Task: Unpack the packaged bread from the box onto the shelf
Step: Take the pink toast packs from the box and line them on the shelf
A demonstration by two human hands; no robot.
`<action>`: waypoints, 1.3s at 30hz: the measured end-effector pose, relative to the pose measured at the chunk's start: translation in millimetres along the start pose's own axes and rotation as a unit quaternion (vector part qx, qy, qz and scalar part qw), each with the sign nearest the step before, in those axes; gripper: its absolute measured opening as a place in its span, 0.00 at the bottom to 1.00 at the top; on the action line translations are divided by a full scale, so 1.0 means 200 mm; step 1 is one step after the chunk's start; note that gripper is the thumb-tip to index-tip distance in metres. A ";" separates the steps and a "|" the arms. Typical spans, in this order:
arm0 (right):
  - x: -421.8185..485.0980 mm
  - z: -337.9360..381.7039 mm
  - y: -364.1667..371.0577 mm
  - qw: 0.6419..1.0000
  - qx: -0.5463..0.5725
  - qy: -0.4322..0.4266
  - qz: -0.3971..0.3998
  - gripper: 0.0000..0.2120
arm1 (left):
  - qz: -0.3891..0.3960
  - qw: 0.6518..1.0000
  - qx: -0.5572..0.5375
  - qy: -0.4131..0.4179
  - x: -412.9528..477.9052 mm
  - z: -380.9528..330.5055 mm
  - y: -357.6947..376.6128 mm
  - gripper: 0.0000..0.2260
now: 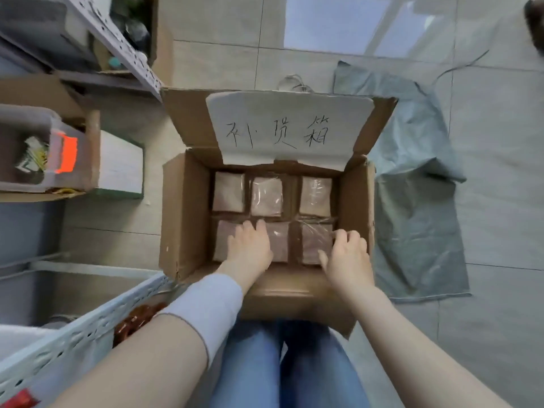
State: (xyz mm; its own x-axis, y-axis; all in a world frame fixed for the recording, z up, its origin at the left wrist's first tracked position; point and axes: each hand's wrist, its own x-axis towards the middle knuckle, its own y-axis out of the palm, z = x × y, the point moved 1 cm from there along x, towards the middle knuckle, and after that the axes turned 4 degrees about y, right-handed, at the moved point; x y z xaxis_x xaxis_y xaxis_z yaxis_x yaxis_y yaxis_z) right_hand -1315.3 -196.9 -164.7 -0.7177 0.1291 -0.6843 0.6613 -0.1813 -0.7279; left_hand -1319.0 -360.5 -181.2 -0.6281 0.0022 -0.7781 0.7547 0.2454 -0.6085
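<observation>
An open cardboard box (182, 213) stands on the floor in front of my knees, its far flap carrying a white handwritten label. Inside lie several clear-wrapped bread packs in two rows. My left hand (250, 245) rests flat on the near-left pack (223, 240) and partly on the near-middle pack (279, 242), fingers apart. My right hand (347, 254) curls over the near edge of the near-right pack (315, 240), fingers touching its wrap; whether it grips it is unclear. The far-row packs (266, 195) lie untouched.
A grey perforated metal shelf (129, 51) rises at the upper left, and another shelf rail (88, 328) runs at lower left. Bins and boxes (44, 160) sit at left. A grey-green sack (412, 201) lies on the tiled floor to the right of the box.
</observation>
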 end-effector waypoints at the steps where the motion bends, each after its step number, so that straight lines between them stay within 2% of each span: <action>1: 0.13 0.01 0.04 1.000 0.017 0.014 0.005 0.22 | 0.000 0.999 -0.029 -0.017 0.14 0.00 0.02 0.23; 4: 0.49 0.03 0.21 0.994 0.059 0.078 0.040 0.24 | -0.036 0.986 -0.150 -0.067 0.49 0.04 0.07 0.24; 7: 0.74 0.03 0.36 0.992 0.046 0.109 0.036 0.26 | -0.111 0.967 -0.213 -0.084 0.75 0.09 0.09 0.27; 11: 0.87 0.10 0.47 0.993 -0.005 0.114 -0.002 0.24 | -0.162 0.962 -0.193 -0.101 0.95 0.11 0.12 0.28; 13: 0.89 0.13 0.47 0.990 0.037 0.136 -0.004 0.23 | -0.159 0.965 -0.173 -0.112 0.98 0.08 0.14 0.30; 16: 0.89 0.12 0.44 0.970 0.154 0.185 -0.027 0.21 | -0.184 0.959 -0.171 -0.129 0.99 0.07 0.16 0.28; 20: 0.91 0.09 0.36 0.935 0.287 0.209 -0.019 0.30 | -0.176 0.934 -0.262 -0.167 1.00 0.07 0.13 0.30; 26: 0.91 0.08 0.34 0.949 0.245 0.190 0.051 0.26 | -0.158 0.923 -0.306 -0.170 1.00 0.12 0.11 0.28; 31: 0.78 0.08 0.31 0.938 0.315 0.141 0.007 0.23 | -0.208 0.890 -0.384 -0.128 0.87 0.09 0.06 0.22; 33: 0.71 0.07 0.26 0.927 0.348 0.139 -0.026 0.22 | -0.218 0.878 -0.413 -0.108 0.81 0.08 0.06 0.19; 36: 0.59 0.03 0.16 0.904 0.397 0.147 -0.064 0.24 | -0.221 0.854 -0.457 -0.112 0.66 0.12 0.05 0.19; 39: 0.42 -0.05 0.07 0.894 0.421 0.150 -0.040 0.25 | -0.241 0.826 -0.498 -0.110 0.41 0.16 0.03 0.19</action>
State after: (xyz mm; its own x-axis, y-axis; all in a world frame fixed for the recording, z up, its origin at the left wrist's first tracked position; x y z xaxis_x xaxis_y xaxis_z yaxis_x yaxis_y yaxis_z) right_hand -1365.2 -179.5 -232.6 -0.5808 0.4079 -0.7045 0.1217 -0.8122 -0.5706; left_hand -1359.8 -390.8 -252.7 -0.6775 -0.4771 -0.5597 -0.1706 0.8422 -0.5114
